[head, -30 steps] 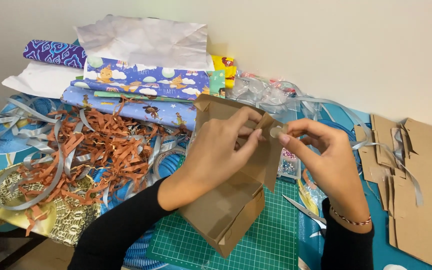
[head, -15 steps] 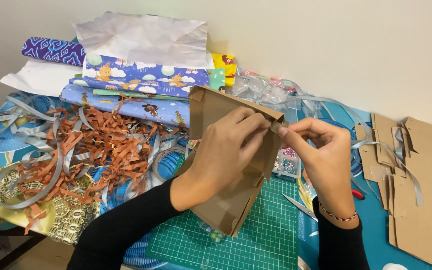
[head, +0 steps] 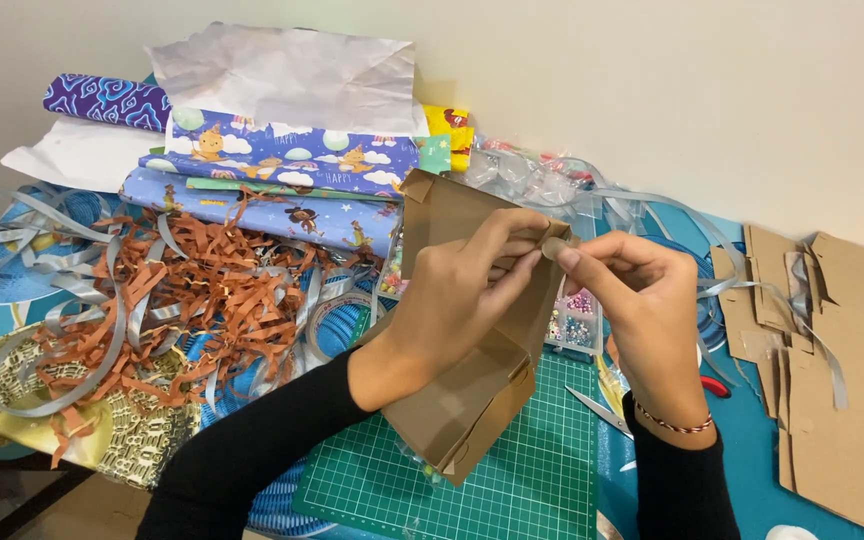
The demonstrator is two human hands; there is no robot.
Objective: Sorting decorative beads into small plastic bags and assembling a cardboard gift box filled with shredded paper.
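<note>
A brown paper bag (head: pixel 467 395) stands tilted over a green cutting mat (head: pixel 532 470), its open top towards the wall. My left hand (head: pixel 457 290) grips the bag's upper edge, fingers curled over the rim. My right hand (head: pixel 632 290) pinches the same top corner from the right, thumb and forefinger meeting my left fingertips. Both hands hold the bag above the mat.
Shredded brown and silver ribbon (head: pixel 182 290) lies piled at the left. Rolls of patterned wrapping paper (head: pixel 292 165) lie at the back under white tissue. A clear bead box (head: pixel 577 320) sits behind the bag. Flat brown bags (head: pixel 852 380) lie at right, scissors (head: pixel 602 410) near my right wrist.
The bag has risen and tipped more upright, and both hands have moved together to its top right corner.
</note>
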